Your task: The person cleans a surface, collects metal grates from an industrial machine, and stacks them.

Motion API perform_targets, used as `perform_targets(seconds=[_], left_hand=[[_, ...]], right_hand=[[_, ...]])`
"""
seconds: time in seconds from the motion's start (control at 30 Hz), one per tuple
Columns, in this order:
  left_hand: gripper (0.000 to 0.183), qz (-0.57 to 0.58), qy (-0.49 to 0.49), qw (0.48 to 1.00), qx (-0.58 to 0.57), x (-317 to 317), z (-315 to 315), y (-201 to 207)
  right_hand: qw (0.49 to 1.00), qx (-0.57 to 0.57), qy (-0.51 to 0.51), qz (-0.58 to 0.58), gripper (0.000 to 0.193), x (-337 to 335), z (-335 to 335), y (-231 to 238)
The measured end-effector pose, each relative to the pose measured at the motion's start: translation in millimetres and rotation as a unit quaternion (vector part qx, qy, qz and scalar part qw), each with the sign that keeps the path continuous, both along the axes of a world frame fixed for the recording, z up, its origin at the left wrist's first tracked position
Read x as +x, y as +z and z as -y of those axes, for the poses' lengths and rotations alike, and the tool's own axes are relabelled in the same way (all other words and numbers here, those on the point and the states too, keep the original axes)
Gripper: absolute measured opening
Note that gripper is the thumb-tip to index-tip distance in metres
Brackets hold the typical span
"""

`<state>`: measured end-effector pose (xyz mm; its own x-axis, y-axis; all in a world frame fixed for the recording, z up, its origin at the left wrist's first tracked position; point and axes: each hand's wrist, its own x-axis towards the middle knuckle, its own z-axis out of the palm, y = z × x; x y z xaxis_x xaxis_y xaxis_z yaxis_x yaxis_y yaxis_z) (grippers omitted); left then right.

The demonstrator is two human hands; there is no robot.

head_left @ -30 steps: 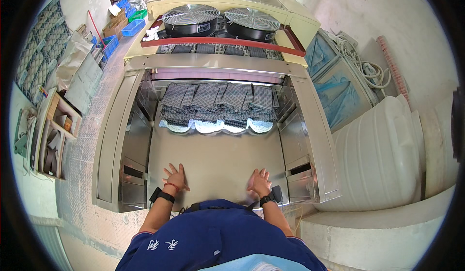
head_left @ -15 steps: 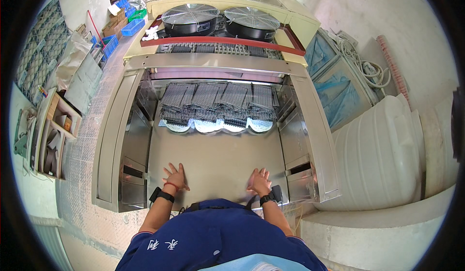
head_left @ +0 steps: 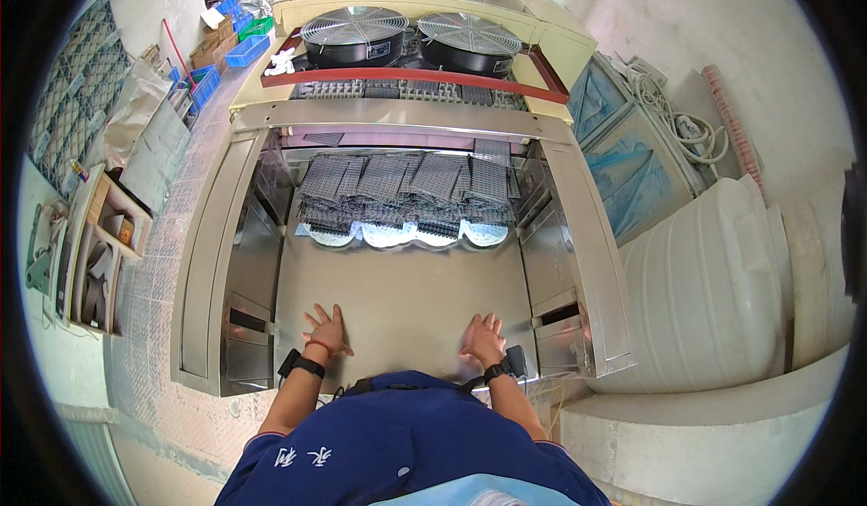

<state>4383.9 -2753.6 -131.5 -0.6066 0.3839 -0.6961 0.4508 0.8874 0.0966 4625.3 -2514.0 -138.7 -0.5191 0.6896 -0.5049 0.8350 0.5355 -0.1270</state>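
Note:
My left hand (head_left: 327, 331) is open, its fingers spread over the near left part of a steel tray (head_left: 406, 285). On the near right part my right hand (head_left: 484, 340) also lies open with fingers apart, holding nothing. Beyond both hands, at the tray's far end, several stacks of dark gridded rectangular pieces (head_left: 388, 181) lie overlapping in a heap. Under their near edge show pale rounded shapes (head_left: 415, 233). Behind the heap, one dark piece (head_left: 323, 139) lies on a pinkish belt (head_left: 397, 137) at left, and another (head_left: 492, 151) is at right by the stacks.
Steel walls (head_left: 208, 262) flank the tray. Past it, a red frame (head_left: 361, 76) surrounds two round fans (head_left: 354, 38) above a conveyor. A large white plastic tank (head_left: 704, 289) stands at right, a wooden shelf (head_left: 108, 244) at left, and blue crates (head_left: 247, 51) at far left.
Dark gridded pieces on the conveyor have come toward me; two now show on the belt side of the heap, at left and right. Both hands have stayed in place.

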Motion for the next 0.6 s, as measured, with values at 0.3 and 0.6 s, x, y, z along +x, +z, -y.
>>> perform_targets(seconds=[0.3, 0.6], left_hand=[[0.127, 0.001, 0.0, 1.0, -0.004, 0.4, -0.8, 2.5], [0.126, -0.001, 0.0, 1.0, -0.006, 0.1, -0.3, 0.8]], right_hand=[[1.0, 0.02, 0.012, -0.01, 0.097, 3.5, -1.1, -8.4], [1.0, 0.008, 0.007, -0.008, 0.097, 2.5, -1.0, -6.1]])
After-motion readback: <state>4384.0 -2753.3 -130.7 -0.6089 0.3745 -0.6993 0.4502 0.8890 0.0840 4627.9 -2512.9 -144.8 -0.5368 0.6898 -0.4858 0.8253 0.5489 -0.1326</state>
